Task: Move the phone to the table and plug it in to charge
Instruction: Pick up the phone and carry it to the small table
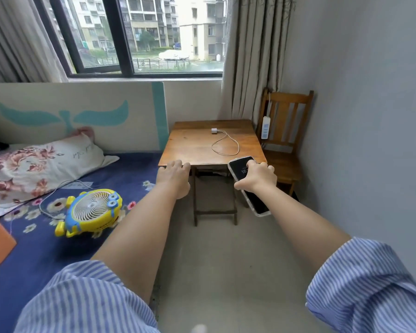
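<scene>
My right hand (256, 177) is shut around a black phone (240, 168) with its screen lit, held tilted in the air just before the front right corner of the small wooden table (190, 145). My left hand (174, 175) hovers at the table's front left edge, fingers curled down, holding nothing. A white charger plug (214, 131) lies near the table's back, and its white cable (226, 145) loops toward the front right. A white power strip (264, 127) hangs on the wooden chair (286, 140) to the right of the table.
A bed with a blue floral sheet (46, 248) runs along the left, carrying a pillow (39, 164) and a yellow fan (91, 210) with its own white cord. A grey wall (370, 116) closes the right side. Bare floor (226, 260) lies between me and the table.
</scene>
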### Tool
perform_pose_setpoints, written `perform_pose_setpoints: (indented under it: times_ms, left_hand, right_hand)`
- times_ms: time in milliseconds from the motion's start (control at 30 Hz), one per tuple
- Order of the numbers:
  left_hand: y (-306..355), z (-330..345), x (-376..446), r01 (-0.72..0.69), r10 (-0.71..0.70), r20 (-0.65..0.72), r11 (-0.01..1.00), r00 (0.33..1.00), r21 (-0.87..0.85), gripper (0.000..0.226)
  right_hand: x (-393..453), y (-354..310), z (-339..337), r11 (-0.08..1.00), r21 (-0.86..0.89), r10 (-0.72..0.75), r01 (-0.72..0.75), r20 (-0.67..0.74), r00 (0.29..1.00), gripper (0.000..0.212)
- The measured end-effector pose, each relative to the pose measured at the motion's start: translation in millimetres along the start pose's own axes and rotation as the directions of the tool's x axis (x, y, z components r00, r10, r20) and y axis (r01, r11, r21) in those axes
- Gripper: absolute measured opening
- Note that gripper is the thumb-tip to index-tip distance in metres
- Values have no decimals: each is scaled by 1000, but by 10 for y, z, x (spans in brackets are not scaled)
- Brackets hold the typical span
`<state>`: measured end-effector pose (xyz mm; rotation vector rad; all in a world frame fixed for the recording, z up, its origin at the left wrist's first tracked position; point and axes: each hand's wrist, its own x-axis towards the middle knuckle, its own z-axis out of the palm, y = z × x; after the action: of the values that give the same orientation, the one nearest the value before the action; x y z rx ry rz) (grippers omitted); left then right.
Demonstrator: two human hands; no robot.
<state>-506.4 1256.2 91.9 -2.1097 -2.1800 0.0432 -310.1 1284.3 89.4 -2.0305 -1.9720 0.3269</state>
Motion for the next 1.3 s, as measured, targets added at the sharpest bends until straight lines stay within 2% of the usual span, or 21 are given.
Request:
perform_pose_setpoints:
  times_ms: [267,500,633,867,1033,1167,1300]
  left_hand:
    - [-476,107,2002,-32,32,20,999,999,-5,35]
    - [-565,549,3364,-57,59,105,998,993,-15,40]
    - [-733,869,4254,23,-16,133,998,991,-50,39]
    - [-1175,1396,4981,156,-125,247,982,961,-110,38]
    - [-1599,1862,5313,290,-225,351,946,909,-146,31]
    - [-1900,2289,5606,301,-221,392,940,893,-157,28]
    - [-2093,2791,5844,306,-204,439,936,875,-174,27]
  right_hand:
    - [1843,-549,208,999,-36,14,-14,-14,1000,62]
    - [3305,-699,615,996,-82,20,-14,67,998,61]
    - [4350,-844,950,996,-86,11,1,131,991,58]
    - [5491,-1284,1513,978,-142,-113,155,269,957,55]
    - [6093,-1819,2143,910,-166,-290,379,398,870,53]
    - [6445,-2174,2726,865,-158,-358,476,468,808,57]
    - [6711,-2345,3271,848,-168,-362,504,511,780,62]
